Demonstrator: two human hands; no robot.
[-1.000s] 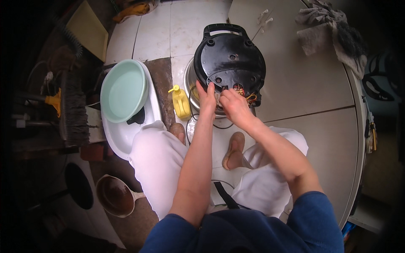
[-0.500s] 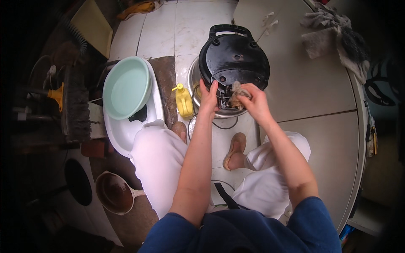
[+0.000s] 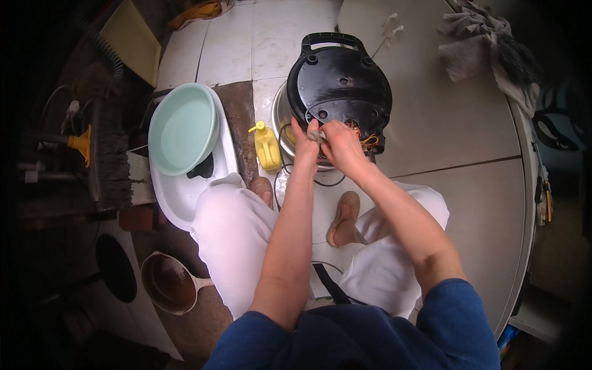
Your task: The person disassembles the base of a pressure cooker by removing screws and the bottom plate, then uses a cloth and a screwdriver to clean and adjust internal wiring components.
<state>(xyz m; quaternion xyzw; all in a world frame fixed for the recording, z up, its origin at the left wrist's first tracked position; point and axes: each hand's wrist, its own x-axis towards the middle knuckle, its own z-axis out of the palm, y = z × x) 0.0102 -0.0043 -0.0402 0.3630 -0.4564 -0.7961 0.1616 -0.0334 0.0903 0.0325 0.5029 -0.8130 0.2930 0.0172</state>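
Observation:
A round black electric appliance (image 3: 339, 79) with a loop handle at its far end lies with its feet and screw holes facing up. It rests over a metal pot (image 3: 280, 111). My left hand (image 3: 304, 144) grips its near left edge, thumb on top. My right hand (image 3: 345, 148) pinches a crumpled greyish rag (image 3: 316, 135) against the near edge, right beside the left thumb. To the right of that hand, red and yellow wires (image 3: 370, 142) show in an opening in the casing. The right hand covers part of this opening.
Left of the pot stands a yellow bottle (image 3: 267, 148). A pale green basin (image 3: 185, 129) sits in a white tub (image 3: 227, 132) farther left. A brown pan (image 3: 169, 282) lies at lower left, a broom (image 3: 114, 154) above it. White cabinets (image 3: 450, 105) line the right side; cloths (image 3: 487, 49) hang there.
My right hand has shifted left with the rag, from the opening to beside my left thumb. The coloured wires now show. My left hand keeps its hold on the appliance.

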